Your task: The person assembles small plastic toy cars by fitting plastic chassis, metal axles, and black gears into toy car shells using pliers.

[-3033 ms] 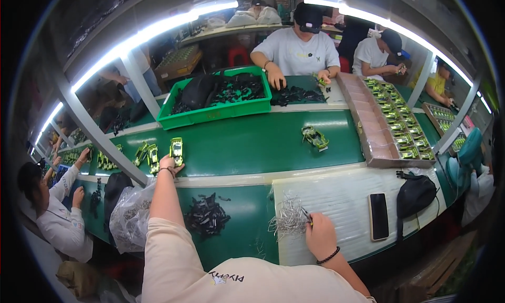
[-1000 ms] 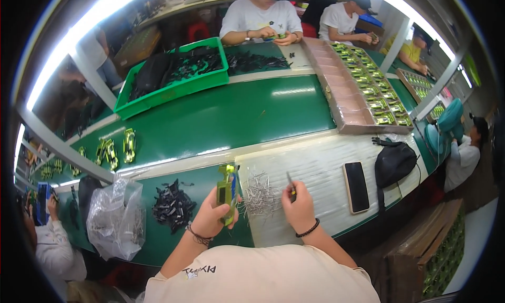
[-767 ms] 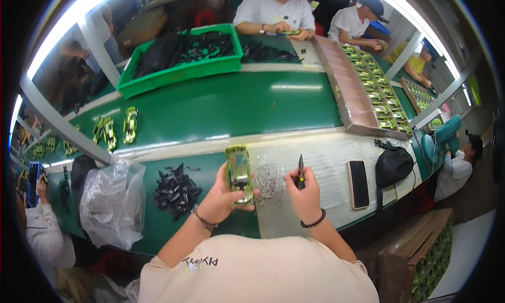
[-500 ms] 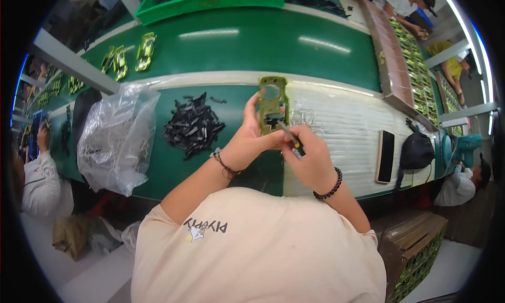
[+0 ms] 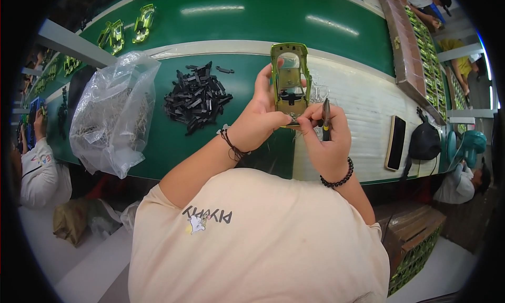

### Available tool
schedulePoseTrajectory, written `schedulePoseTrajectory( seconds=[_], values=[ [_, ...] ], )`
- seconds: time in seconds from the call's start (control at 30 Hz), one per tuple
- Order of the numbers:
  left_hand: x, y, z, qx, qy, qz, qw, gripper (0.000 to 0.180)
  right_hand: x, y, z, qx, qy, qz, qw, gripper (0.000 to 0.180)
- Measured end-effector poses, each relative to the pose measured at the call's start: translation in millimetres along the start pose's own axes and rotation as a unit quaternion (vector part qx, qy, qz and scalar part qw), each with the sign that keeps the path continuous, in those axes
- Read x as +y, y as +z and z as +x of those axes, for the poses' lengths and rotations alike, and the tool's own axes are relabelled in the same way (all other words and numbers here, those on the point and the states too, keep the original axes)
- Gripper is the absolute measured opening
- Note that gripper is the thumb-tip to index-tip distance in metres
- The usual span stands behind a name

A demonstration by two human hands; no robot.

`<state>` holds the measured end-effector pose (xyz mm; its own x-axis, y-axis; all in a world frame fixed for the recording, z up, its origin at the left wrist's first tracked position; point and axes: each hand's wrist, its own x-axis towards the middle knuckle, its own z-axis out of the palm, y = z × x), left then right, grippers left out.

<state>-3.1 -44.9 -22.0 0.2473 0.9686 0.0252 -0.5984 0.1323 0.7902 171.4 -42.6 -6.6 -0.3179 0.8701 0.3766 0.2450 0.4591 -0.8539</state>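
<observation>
My left hand (image 5: 256, 112) is closed round the side and near end of a shiny green toy car body (image 5: 290, 74), held up with its hollow underside towards me. A small black plastic part (image 5: 291, 96) sits across its inside. In my closed right hand (image 5: 330, 140) is a slim pointed metal tool (image 5: 326, 112) with a dark and yellow handle, its tip pointing away from me and clear of the car body. My right thumb and fingertip meet at the body's near end; whether a small piece is between them I cannot make out.
A pile of black plastic parts (image 5: 194, 100) lies left of my hands, beside a clear bag (image 5: 113, 116) of thin pieces. Rightward are a phone (image 5: 395, 143) and a dark pouch (image 5: 424, 144). Green bodies (image 5: 143, 23) lie farther back. A brown partitioned box (image 5: 407, 66) stands far right.
The tool's tip has come out of the car body and swung upright in my right hand. My right fingertips have moved to the body's near end. The car body is tilted differently.
</observation>
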Motion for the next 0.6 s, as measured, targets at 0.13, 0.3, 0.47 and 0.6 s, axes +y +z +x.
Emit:
schedulePoseTrajectory(
  seconds=[0.13,0.3,0.47,0.6],
  values=[
    [-3,-2,1,-0.015,0.021,-0.037,0.999,0.1,1,2,0,0.01,-0.031,0.032,0.999,0.025],
    [-7,-3,1,-0.006,0.019,-0.044,0.999,0.099,1,3,0,-0.001,-0.036,0.035,0.999,0.024],
    [-4,1,0,-0.004,0.012,-0.064,0.998,0.099,5,4,0,0.014,-0.044,0.05,0.998,0.022],
    [-8,-3,1,-0.01,0.026,-0.037,0.999,0.099,5,5,1,0.01,-0.045,0.039,0.998,0.022]
  ],
)
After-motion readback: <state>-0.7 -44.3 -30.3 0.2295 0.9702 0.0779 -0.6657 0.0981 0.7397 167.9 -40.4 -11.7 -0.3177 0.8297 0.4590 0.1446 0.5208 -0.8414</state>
